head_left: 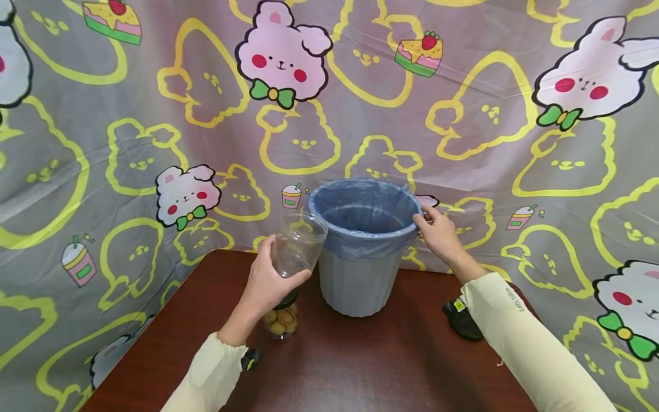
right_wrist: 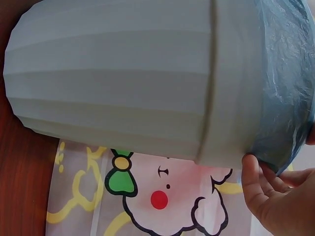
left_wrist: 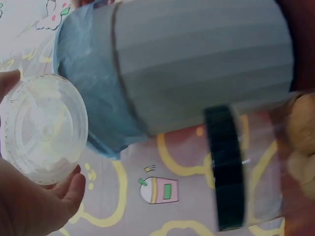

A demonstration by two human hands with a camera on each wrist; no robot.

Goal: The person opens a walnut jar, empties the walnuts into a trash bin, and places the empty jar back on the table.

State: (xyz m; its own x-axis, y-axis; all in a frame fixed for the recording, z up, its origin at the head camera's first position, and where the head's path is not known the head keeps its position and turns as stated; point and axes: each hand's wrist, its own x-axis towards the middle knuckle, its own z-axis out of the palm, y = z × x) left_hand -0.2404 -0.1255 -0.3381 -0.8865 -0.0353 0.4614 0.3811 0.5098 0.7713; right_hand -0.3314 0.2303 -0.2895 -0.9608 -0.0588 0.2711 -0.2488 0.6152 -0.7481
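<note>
Gripping jar [head_left: 297,243], hidden base [left_wrist: 44,130] showing

empty jar [head_left: 297,243]: clear plastic, glossy, smooth; base moulded in faint rings
bin [head_left: 358,279]: grey plastic, matt, vertical ribbing down the wall
bin liner [head_left: 360,197]: thin blue plastic film, translucent, crinkled, slight sheen
second jar [head_left: 281,320]: clear, glossy wall; black lid [left_wrist: 225,173] with fine ribbed edge, matt
desk [head_left: 360,366]: dark red-brown wood-look top, smooth, semi-gloss
backdrop [head_left: 463,114]: printed sheet, creased, soft sheen, looks like plastic film or thin cloth, cannot tell which
sleeves [head_left: 530,343]: cream knit cloth, matt
</note>
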